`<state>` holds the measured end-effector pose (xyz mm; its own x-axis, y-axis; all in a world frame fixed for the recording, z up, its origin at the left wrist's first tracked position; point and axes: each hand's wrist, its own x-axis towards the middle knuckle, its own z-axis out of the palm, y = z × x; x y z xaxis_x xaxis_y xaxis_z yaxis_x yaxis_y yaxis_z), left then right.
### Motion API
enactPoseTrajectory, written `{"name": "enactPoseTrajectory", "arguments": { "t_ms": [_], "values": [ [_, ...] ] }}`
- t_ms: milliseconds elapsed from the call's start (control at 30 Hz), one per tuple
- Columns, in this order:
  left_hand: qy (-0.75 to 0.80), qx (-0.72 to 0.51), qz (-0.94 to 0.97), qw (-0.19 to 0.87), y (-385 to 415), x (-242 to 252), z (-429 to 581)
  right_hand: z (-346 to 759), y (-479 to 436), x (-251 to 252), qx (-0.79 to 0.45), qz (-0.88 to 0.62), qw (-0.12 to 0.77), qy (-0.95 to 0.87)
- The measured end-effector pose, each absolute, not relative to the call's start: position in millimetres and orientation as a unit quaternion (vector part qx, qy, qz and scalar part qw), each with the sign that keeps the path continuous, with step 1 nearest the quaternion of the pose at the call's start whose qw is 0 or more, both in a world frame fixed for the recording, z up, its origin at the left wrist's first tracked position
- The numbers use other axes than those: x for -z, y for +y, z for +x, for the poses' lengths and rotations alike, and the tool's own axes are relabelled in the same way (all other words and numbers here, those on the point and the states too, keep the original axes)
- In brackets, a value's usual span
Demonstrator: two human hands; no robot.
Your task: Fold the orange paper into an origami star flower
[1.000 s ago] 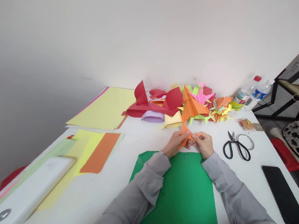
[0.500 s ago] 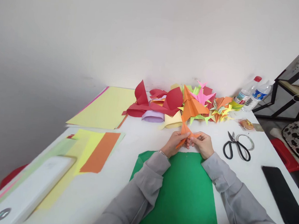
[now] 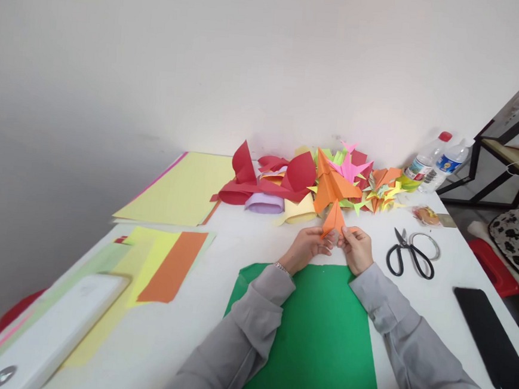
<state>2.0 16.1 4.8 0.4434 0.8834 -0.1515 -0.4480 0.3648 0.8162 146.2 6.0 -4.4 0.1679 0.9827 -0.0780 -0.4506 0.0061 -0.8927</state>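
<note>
Pinched between both hands is a folded orange paper (image 3: 334, 219), its pointed tip facing away from me and a crease down its middle. My left hand (image 3: 308, 247) grips its left lower edge with thumb and fingers. On the other side my right hand (image 3: 357, 249) is closed on its right lower corner. Both hands are just above the far edge of a green sheet (image 3: 327, 326) lying on the white table. Right behind the held paper rests a larger folded orange paper plane (image 3: 332, 179), part of a colourful heap.
Red paper shapes (image 3: 300, 175) and a pink folded paper (image 3: 350, 166) lie at the back. Black-handled scissors (image 3: 410, 254), a black phone (image 3: 493, 340) and two bottles (image 3: 446, 164) are on the right. Yellow sheets (image 3: 183, 185), an orange strip (image 3: 173, 265) and a white device (image 3: 60, 328) are leftward.
The orange paper has turned from tilted sideways to upright, its point now facing away. My left fingers have loosened and spread a little; my right hand has shifted slightly right.
</note>
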Motion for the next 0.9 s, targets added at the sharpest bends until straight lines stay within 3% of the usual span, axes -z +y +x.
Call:
{"name": "enactPoseTrajectory", "arguments": {
  "t_ms": [167,467,900],
  "values": [
    [0.344,-0.464,0.425,0.697,10.0,-1.6,11.1,144.8,3.3,6.1,-0.527,-0.437,0.633,-0.362],
    [0.334,-0.496,0.321,0.734,16.0,-5.0,6.2,144.1,-0.2,0.9,-0.519,-0.47,0.561,-0.442],
    [0.335,-0.503,0.314,0.732,15.3,-0.1,8.1,145.6,0.2,1.8,-0.567,-0.434,0.539,-0.447]
  ]
}}
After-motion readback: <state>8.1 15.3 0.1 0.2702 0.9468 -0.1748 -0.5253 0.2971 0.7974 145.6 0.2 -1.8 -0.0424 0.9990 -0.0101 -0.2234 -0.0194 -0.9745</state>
